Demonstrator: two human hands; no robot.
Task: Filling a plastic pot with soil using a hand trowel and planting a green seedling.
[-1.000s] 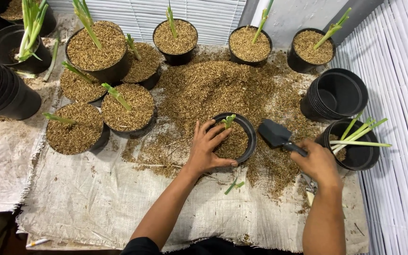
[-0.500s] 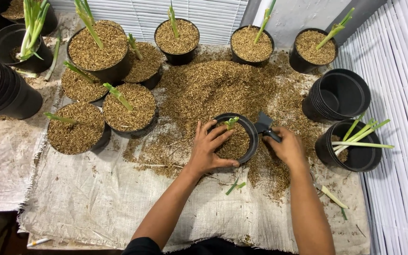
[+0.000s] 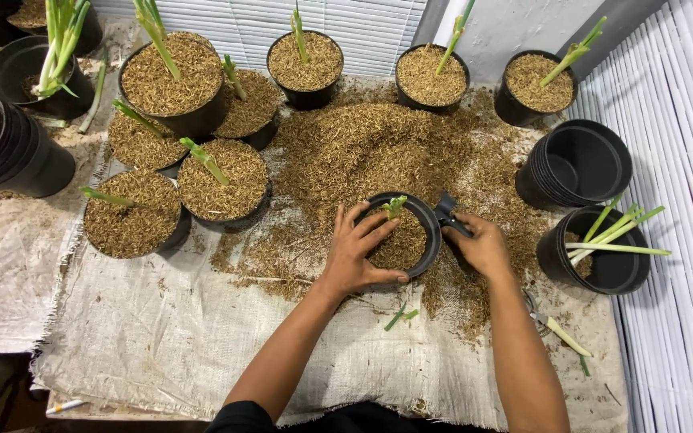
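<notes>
A small black pot (image 3: 428, 220), partly filled with brown husk and holding a short green cutting (image 3: 394, 206), stands on burlap sacking (image 3: 162, 337) in the middle. My left hand (image 3: 357, 250) grips its near-left rim, fingers spread over the husk. My right hand (image 3: 481, 244) holds a small black scoop (image 3: 445, 208) by its handle, the blade tilted against the pot's right rim. A loose heap of husk (image 3: 378, 144) lies just behind the pot.
Several filled pots with green stalks (image 3: 174, 72) stand at the left and along the back. Stacked empty black pots sit at the far left (image 3: 10, 152) and right (image 3: 575, 164). A pot of loose stalks (image 3: 603, 248) is at the right. Cut green scraps (image 3: 399, 315) lie near.
My right hand has brought the scoop left from the open sacking up to the pot's right rim, and the blade has tipped on edge. My left hand has stayed on the pot.
</notes>
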